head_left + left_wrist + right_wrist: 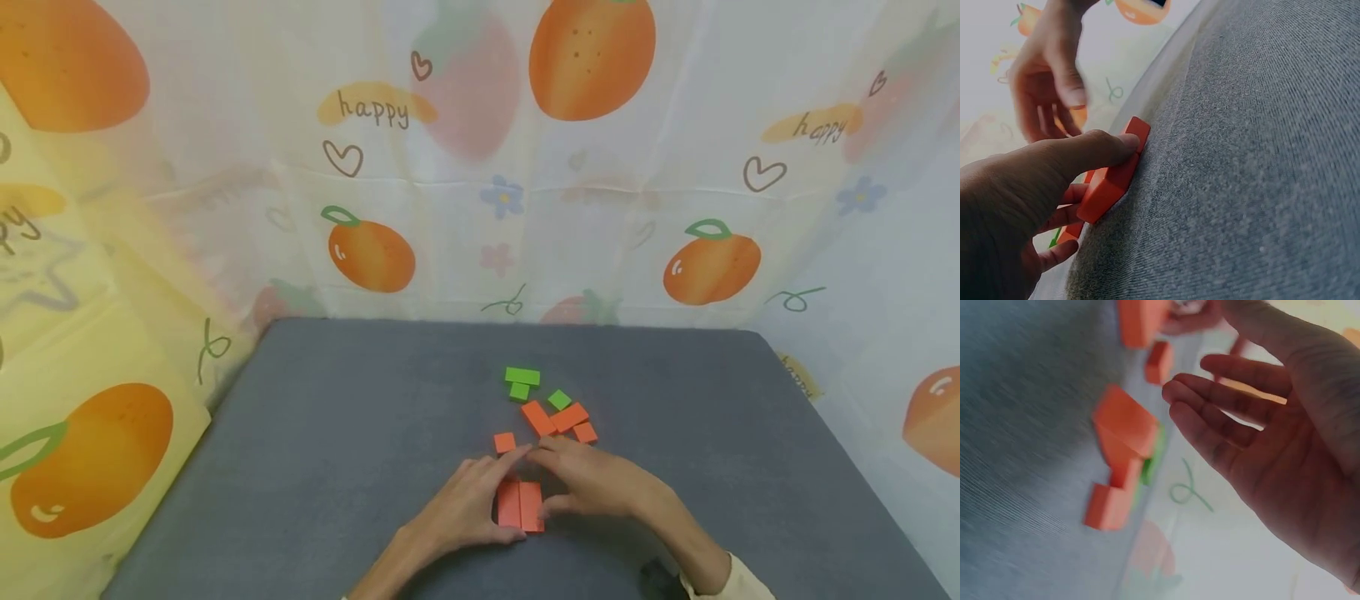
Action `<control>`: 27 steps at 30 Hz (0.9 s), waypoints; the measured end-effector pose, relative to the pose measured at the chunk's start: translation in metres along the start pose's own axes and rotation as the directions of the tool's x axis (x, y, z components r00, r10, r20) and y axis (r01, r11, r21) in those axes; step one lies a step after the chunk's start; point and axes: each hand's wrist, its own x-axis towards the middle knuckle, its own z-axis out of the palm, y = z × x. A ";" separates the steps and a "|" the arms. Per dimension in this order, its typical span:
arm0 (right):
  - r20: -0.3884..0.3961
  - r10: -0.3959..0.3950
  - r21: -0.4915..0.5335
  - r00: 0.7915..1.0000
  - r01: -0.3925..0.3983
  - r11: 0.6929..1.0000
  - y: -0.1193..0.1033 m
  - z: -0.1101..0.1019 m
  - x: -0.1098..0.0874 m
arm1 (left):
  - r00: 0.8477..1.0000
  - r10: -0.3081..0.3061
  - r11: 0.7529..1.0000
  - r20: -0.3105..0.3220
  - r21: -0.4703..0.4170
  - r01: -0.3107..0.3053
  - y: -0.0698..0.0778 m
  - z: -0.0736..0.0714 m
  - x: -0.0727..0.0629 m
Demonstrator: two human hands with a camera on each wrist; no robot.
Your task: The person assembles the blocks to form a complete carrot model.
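Note:
Two oblong orange blocks, a left one (508, 507) and a right one (532, 507), lie side by side on the grey table in front of the person. My left hand (461, 508) grips the pair, thumb at the near end and fingers round the far side. In the left wrist view the thumb presses on an orange block (1109, 187). My right hand (592, 477) hovers just right of the pair, fingers loosely bent and holding nothing. Its palm and spread fingers show empty in the right wrist view, where the hand (1310, 444) is apart from the blurred blocks.
Beyond the hands lie a small orange cube (504, 442), two orange oblongs (537, 418) touching at an angle, and another orange cube (586, 432). Farther back are a green oblong (522, 376) with a green cube (519, 392) against it, and a separate green cube (559, 400). A fruit-print curtain (465, 250) hangs behind the table.

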 end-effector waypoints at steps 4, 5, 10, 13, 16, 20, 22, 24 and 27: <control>-0.049 -0.017 -0.001 0.999 0.017 1.000 0.006 -0.020 0.005 | 1.000 0.002 1.000 -0.009 -0.008 -0.002 0.001 0.000 0.001; -0.062 -0.020 -0.012 0.998 0.019 1.000 0.008 -0.024 0.008 | 1.000 0.000 1.000 -0.010 -0.006 0.000 0.001 0.000 0.000; -0.135 -0.040 -0.075 0.990 0.030 0.997 0.023 -0.040 0.026 | 1.000 -0.010 1.000 -0.012 0.003 0.010 0.001 0.001 -0.001; -0.122 -0.035 -0.088 0.992 0.024 0.996 0.033 -0.040 0.039 | 1.000 0.001 1.000 -0.020 0.003 -0.001 0.001 0.002 -0.001; -0.077 -0.035 -0.140 0.996 0.024 0.990 0.042 -0.034 0.051 | 1.000 0.011 1.000 -0.020 0.000 -0.011 0.000 0.002 -0.002; -0.071 -0.078 -0.261 0.994 0.057 0.964 0.050 -0.024 0.060 | 1.000 0.015 1.000 -0.011 -0.007 -0.015 -0.001 0.002 -0.001; -0.095 -0.109 -0.313 0.989 0.074 0.947 0.053 -0.021 0.062 | 1.000 0.015 1.000 -0.011 -0.009 -0.015 -0.001 0.003 -0.001; -0.118 -0.140 -0.350 0.983 0.091 0.932 0.055 -0.020 0.063 | 1.000 0.017 1.000 -0.019 -0.008 -0.018 -0.001 0.003 -0.001; -0.134 -0.167 -0.382 0.977 0.105 0.918 0.056 -0.020 0.064 | 0.999 0.021 1.000 -0.030 -0.003 -0.021 -0.001 0.002 -0.001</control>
